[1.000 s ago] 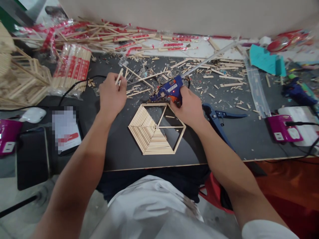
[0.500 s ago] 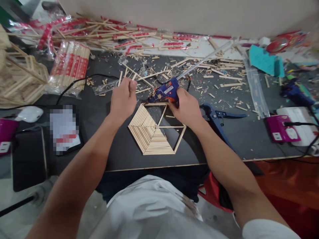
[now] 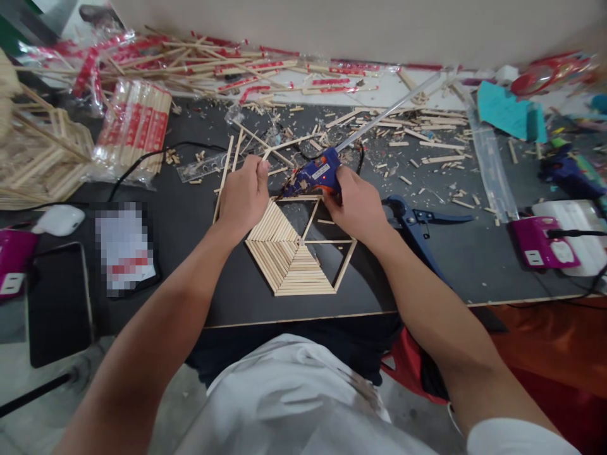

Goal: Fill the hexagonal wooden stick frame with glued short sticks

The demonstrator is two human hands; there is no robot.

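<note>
A hexagonal panel of thin wooden sticks (image 3: 289, 253) lies flat on the dark table; its left and lower sections are filled with sticks, while the upper and right ones show open frame. My right hand (image 3: 355, 201) is wrapped round a blue hot glue gun (image 3: 313, 172), whose nozzle points left above the panel's top edge and whose red light shows. A long clear glue stick (image 3: 389, 110) juts from its back. Over the panel's upper left, my left hand (image 3: 245, 193) is closed, with a small wooden stick (image 3: 266, 153) pinched between thumb and finger.
Wooden offcuts (image 3: 412, 126) litter the back of the table. Wrapped chopsticks (image 3: 133, 129) lie at the left, near a stick-built structure (image 3: 47, 155). Blue cutters (image 3: 415, 230) rest right of my right hand. Phones (image 3: 59, 303) and a purple power adapter (image 3: 545, 242) lie at the sides.
My left hand has moved slightly right and down, closer to the glue gun's nozzle. Long sticks beside it now show more fully. My right hand and the glue gun have hardly moved.
</note>
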